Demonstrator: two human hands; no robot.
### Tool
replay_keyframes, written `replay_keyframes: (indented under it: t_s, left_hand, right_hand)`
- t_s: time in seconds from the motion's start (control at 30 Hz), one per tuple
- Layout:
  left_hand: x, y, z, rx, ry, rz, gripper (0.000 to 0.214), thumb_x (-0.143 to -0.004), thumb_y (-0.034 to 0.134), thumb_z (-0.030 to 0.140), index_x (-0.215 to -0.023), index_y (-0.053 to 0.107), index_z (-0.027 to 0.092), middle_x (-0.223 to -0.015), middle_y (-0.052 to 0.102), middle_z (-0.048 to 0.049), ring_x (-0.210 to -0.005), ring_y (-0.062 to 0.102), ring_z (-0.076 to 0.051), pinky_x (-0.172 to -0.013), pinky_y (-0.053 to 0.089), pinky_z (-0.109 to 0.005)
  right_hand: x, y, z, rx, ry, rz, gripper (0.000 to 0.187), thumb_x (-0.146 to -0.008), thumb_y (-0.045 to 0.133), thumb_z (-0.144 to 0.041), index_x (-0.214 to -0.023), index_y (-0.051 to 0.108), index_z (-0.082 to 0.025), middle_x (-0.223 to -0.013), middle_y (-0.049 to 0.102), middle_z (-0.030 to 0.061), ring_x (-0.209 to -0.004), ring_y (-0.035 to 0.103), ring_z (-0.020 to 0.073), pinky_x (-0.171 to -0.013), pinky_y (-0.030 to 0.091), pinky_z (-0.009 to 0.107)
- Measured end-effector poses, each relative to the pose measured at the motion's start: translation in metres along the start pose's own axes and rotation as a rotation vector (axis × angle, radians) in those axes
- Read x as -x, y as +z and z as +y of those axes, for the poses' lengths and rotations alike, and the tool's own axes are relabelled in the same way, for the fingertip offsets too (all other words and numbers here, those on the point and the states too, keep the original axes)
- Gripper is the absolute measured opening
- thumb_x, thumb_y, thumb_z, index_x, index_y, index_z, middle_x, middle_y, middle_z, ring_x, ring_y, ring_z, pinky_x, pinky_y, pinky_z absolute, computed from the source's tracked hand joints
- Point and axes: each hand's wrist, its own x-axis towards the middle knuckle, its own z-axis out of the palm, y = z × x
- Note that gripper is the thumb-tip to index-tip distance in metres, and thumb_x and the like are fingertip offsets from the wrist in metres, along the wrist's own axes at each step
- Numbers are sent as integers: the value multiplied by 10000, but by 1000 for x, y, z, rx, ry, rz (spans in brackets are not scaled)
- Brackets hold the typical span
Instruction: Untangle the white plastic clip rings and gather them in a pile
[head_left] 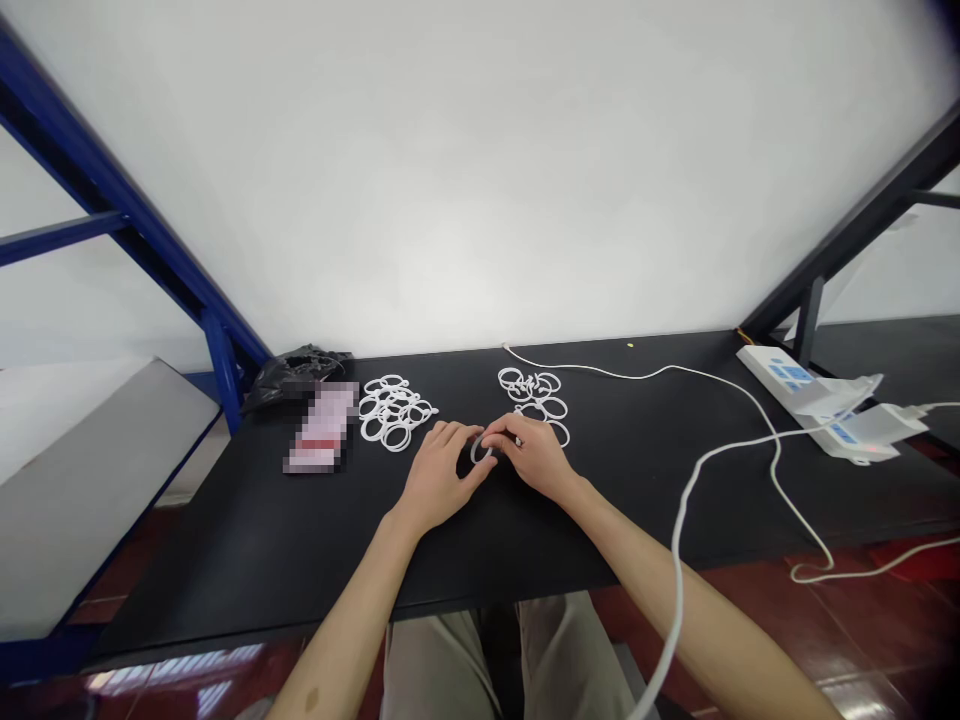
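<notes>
The left hand [439,472] and right hand [534,455] meet over the middle of the black tabletop [300,560], with 1 white ring [478,452] between them. The right thumb and index finger pinch the ring's right side. The left thumb and index finger curve around it with a gap between them; whether they press on it, I cannot tell. The other left fingers lie side by side, slightly bent.

Both wrists are inside the near edge, which the forearms cross well below the hands. A pile of white rings [394,410] sits beyond and left of the left hand, with a strip of black surface between. A smaller group of white rings [551,385] lies just beyond the right hand, which hides its near part, so on that side room is tight and contact cannot be judged.

Farther left are a pixelated pink item [326,428] and a black plastic bag [296,375] at the far left corner, by the blue frame [150,240]. The far edge runs along the white wall [487,180].

On the right, a wide stretch of bare black surface separates the hand from a white power strip [814,400]. A thin white cable [637,376] crosses its far part. A thicker white cable [682,510] arcs toward the viewer, passing in front of the right forearm.
</notes>
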Motion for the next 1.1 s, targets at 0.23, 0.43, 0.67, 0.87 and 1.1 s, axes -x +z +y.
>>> replay_keyframes:
  t_s: [0.23, 0.43, 0.67, 0.87, 1.1]
  left_hand:
    - [0, 0, 1, -14, 21, 16, 279, -911, 565, 387, -1131, 621, 226, -1014, 665, -46, -987, 564, -227, -924, 471, -408]
    - [-1, 3, -2, 7, -15, 50, 265, -903, 578, 362, -1126, 607, 221, -1034, 653, -52, -1012, 552, -231, -933, 472, -401]
    - [-2, -3, -22, -355, -295, 377, 379, -900, 558, 359, -1244, 581, 201, -1176, 614, -115, -1129, 496, -316, -990, 400, -459]
    - [-1, -11, -35, -488, -529, 375, 484, -928, 473, 324, -1372, 497, 133, -1327, 565, -159, -1198, 424, -374, -969, 365, -535]
    - [0, -3, -29, -457, -361, 395, 372, -917, 508, 273, -1269, 567, 170, -1290, 580, -138, -1199, 442, -350, -971, 378, -509]
  right_hand:
    - [-1, 0, -2, -1, 21, -14, 170, -921, 590, -268, -782, 680, -231, -781, 727, -13, -692, 641, 133, -680, 478, 252]
    - [0, 2, 0, -18, 45, -31, 103, -914, 615, -309, -937, 687, -238, -846, 720, -6, -719, 628, 138, -696, 489, 262]
    - [-2, -1, 8, 205, 119, 120, 209, -948, 544, -342, -1083, 638, -214, -928, 688, 49, -909, 621, 203, -806, 508, 333]
    - [-3, -8, 22, 647, 167, 165, 274, -917, 584, -348, -1110, 652, -165, -1066, 653, 124, -1045, 531, 305, -910, 433, 437]
    - [-1, -7, 22, 715, 216, 48, 241, -900, 605, -359, -1050, 672, -182, -1057, 644, 110, -1042, 509, 289, -889, 397, 408]
